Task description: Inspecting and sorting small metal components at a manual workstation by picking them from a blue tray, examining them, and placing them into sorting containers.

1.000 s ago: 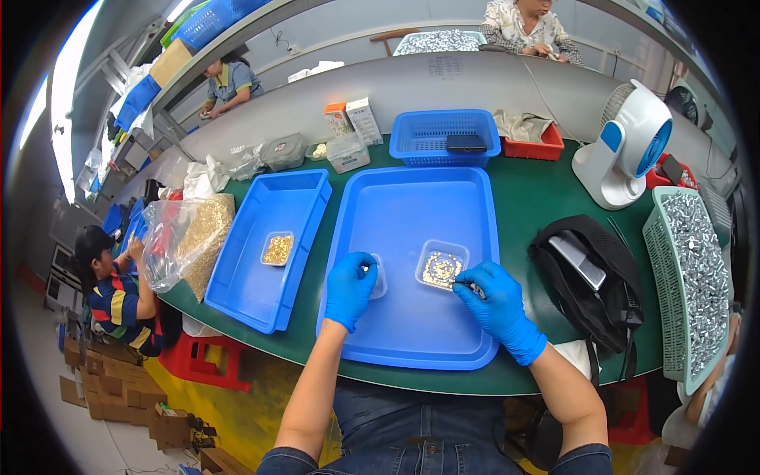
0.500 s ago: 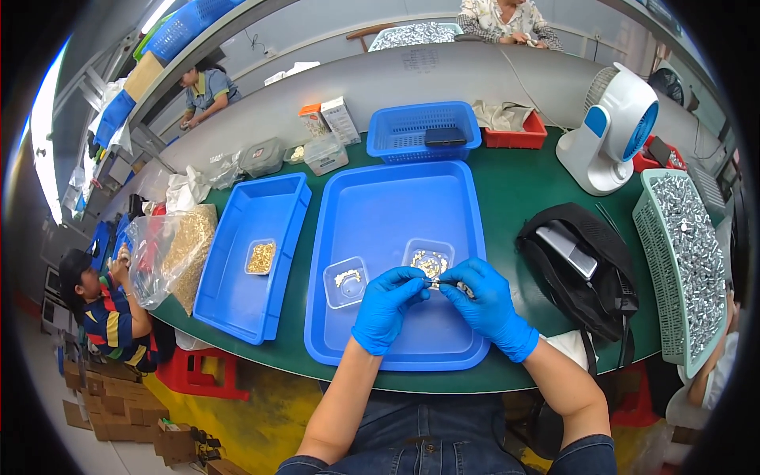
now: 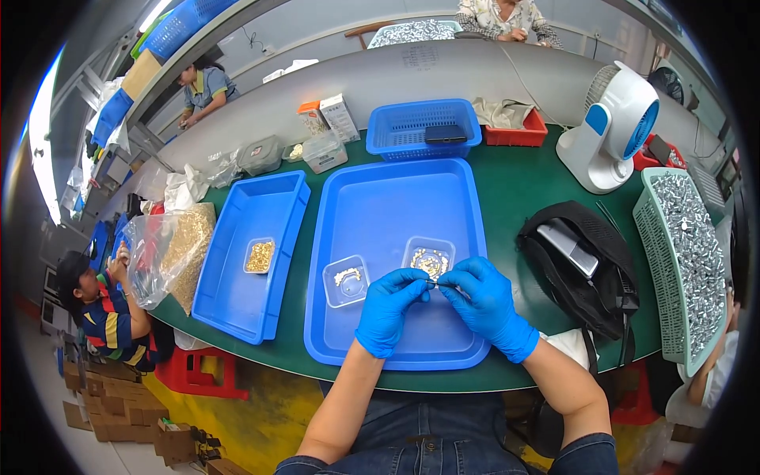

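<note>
Both gloved hands, the left hand (image 3: pixel 390 310) and the right hand (image 3: pixel 484 305), now meet fingertip to fingertip over the large blue tray (image 3: pixel 396 198), whereas a second ago they were apart, the left at the left clear tub (image 3: pixel 342 295) and the right at the right clear tub (image 3: pixel 431 241). Thumb and fingers of each pinch a tiny dark part (image 3: pixel 432 283) by the right tub's near edge, too small to identify. Work seems to have passed from single-handed reaching to fine two-handed handling.
</note>
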Motion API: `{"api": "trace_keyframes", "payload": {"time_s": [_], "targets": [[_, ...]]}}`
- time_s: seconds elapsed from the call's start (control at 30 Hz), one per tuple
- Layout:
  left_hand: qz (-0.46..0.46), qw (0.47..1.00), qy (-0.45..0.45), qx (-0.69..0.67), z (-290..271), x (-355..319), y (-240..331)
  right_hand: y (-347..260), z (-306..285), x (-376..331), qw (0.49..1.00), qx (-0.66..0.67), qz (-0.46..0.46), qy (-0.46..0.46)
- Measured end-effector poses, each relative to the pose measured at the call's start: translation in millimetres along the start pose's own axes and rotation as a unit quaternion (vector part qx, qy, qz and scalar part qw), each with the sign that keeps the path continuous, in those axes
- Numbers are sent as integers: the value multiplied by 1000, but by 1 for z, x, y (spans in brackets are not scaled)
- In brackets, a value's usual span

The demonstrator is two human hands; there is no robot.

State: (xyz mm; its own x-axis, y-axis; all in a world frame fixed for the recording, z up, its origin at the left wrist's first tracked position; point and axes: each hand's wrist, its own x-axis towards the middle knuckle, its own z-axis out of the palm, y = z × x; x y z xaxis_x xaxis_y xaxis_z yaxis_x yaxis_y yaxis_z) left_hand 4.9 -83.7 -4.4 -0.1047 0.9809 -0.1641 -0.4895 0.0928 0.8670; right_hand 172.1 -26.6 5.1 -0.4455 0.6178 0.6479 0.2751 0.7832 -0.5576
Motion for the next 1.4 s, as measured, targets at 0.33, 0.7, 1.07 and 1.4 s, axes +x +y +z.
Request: {"api": "trace_keyframes", "payload": {"time_s": [0.33,0.7,1.07,1.4], "targets": [[9,1000,8,-11,5,-2,0,3,3,-3,999,-8,42,-4],[42,998,26,45,5,-3,-2,2,3,-2,998,38,56,6],[34,998,12,46,6,-4,-2,4,4,-3,998,26,53,-2],[23,998,12,53,8,-6,2,2,0,0,999,35,41,-11]]}}
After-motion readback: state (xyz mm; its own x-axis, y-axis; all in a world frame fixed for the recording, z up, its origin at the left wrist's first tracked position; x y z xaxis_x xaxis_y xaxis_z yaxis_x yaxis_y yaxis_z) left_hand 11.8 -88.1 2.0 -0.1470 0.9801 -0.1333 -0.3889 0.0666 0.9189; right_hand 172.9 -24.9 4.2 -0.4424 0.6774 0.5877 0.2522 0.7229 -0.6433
